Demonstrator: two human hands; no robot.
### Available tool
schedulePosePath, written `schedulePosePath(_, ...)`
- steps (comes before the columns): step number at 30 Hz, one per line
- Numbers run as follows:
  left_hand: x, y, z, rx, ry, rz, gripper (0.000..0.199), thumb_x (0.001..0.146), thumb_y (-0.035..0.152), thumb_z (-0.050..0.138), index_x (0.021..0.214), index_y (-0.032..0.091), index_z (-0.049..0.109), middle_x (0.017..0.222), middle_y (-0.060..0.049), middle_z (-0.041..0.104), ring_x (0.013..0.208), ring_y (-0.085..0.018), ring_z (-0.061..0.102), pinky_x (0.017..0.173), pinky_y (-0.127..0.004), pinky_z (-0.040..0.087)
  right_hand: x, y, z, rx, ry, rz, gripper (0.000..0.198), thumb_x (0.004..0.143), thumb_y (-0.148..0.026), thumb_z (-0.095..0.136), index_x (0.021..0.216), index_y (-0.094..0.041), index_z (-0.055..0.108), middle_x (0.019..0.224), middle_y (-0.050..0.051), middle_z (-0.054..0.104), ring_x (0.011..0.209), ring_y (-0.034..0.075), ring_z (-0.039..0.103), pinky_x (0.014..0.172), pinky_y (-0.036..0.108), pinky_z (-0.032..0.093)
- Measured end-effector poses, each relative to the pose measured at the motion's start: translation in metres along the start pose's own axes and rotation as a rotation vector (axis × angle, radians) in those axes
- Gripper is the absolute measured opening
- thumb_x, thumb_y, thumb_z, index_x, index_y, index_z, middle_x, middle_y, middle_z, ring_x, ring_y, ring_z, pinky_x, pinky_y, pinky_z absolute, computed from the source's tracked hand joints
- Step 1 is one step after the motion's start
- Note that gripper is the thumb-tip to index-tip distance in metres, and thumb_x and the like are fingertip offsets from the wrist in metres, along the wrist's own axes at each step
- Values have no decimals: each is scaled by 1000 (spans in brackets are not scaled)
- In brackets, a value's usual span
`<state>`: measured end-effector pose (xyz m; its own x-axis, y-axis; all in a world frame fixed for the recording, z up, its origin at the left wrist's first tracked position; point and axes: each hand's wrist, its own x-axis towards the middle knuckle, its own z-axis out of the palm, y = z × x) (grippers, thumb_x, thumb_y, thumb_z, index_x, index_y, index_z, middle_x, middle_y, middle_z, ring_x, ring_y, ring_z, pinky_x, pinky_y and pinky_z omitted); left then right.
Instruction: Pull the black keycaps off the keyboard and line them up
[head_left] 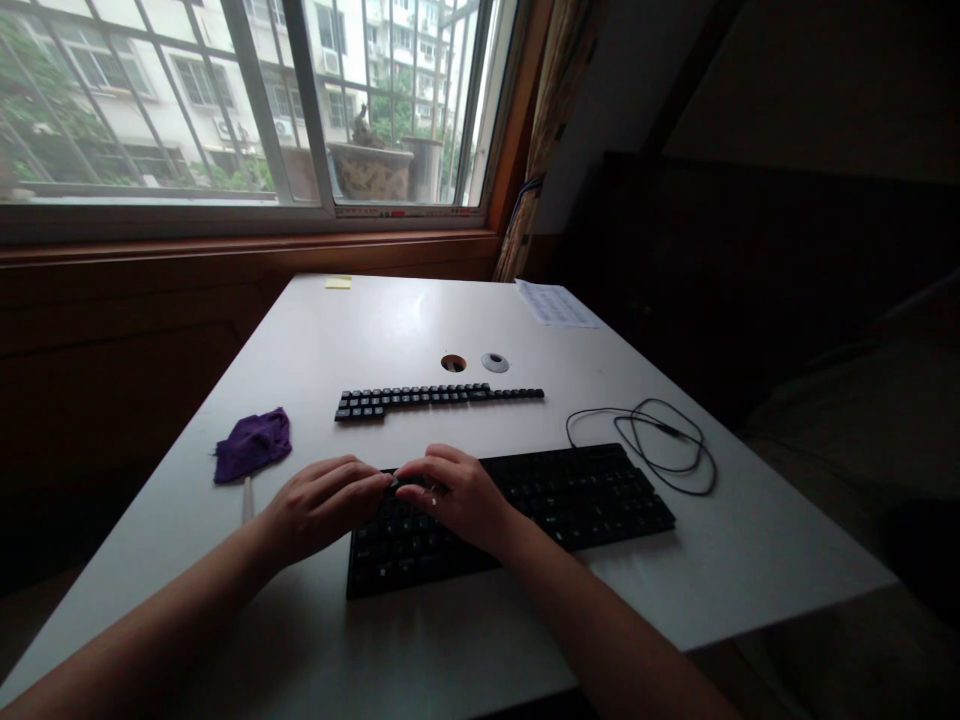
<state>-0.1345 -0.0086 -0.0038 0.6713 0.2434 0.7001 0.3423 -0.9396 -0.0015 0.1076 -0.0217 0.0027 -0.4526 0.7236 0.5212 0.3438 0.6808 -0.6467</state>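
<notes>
A black keyboard [577,500] lies on the white table, with many keys in place on its right part. Over its upper left corner my two hands meet. My left hand [319,505] comes from the left, its fingers together and curved, fingertips on a small dark keycap [393,483]. From the other side my right hand [454,495] pinches at the same keycap with thumb and forefinger; a ring shows on one finger. Both hands hide part of the keyboard. Beyond it, loose black keycaps [420,397] stand lined up in rows.
A purple cloth [253,445] lies left of the keyboard, a pale stick [247,500] by it. The keyboard's black cable [675,450] coils at right. Farther back are a cable hole [453,363], its grey cover [495,362], printed paper [556,304] and a yellow note [338,282].
</notes>
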Motion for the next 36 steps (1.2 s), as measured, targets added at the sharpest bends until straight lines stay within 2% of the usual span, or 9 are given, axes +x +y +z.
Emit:
schedulePosePath(16, 0, -2, 0, 21, -47, 23, 29, 91, 14, 60, 120, 12, 61, 99, -10, 72, 86, -17, 68, 76, -29, 58, 1, -1, 0, 12, 8, 57, 14, 84, -31, 71, 87, -17, 70, 67, -4, 45, 61, 11, 46, 60, 24, 39)
schedulePosePath(36, 1, -1, -3, 55, -48, 36, 27, 92, 16, 61, 119, 14, 62, 96, -8, 73, 82, -16, 69, 76, -28, 59, 0, 1, -1, 22, -27, 71, 18, 85, -36, 70, 89, -19, 71, 67, -3, 48, 61, 11, 47, 60, 23, 41)
